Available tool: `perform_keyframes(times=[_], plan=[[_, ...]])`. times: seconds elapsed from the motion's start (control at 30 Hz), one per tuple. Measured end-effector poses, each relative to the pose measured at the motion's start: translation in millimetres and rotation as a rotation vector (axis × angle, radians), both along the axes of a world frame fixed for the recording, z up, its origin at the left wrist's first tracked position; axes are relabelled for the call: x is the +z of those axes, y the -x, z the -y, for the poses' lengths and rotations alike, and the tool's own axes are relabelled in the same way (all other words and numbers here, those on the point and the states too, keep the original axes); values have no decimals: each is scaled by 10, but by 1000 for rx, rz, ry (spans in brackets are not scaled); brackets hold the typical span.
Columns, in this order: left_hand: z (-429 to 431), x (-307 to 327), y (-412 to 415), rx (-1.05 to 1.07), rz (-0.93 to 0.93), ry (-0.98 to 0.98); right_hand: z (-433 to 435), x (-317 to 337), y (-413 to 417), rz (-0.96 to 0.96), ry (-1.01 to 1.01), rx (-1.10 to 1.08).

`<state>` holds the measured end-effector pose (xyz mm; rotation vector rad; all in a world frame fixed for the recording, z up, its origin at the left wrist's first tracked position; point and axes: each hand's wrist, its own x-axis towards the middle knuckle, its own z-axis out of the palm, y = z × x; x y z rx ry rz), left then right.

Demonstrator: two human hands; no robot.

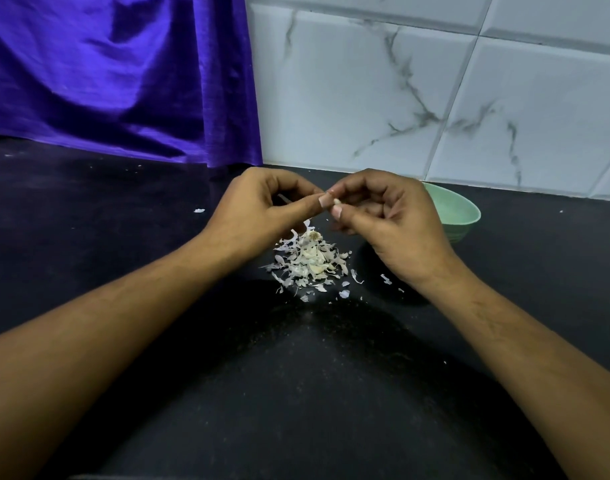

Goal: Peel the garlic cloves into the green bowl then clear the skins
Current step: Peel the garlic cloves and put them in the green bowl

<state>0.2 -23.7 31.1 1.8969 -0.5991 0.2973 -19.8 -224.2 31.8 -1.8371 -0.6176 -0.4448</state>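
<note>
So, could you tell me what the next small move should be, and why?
Probably strip remaining skin from the garlic clove, pinched between the left hand and right hand above the skin pile; it is not yet in the green bowl.

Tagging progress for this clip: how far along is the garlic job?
Done: a pile of skins suggests several cloves peeled. In hand: left hand and right hand pinch a garlic clove. Left: drop it in the green bowl, contents mostly hidden, then clear skins.

Clove (337,201) aloft; skins (310,261) near green bowl (461,211)
</note>
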Motion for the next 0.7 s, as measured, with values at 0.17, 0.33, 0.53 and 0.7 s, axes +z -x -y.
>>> perform_keyframes(times=[0.17, 0.33, 0.53, 0.7], plan=[[37, -23, -11, -74, -94, 117, 44, 5, -30, 13, -18, -43], [47, -23, 2, -125, -213, 203, 25, 0, -14, 11, -2, -29], [46, 7, 22, -116, -217, 201, 15, -23, -15, 33, -8, -82], [57, 7, 31, -52, -128, 144, 17, -20, -16, 42, 26, -98]])
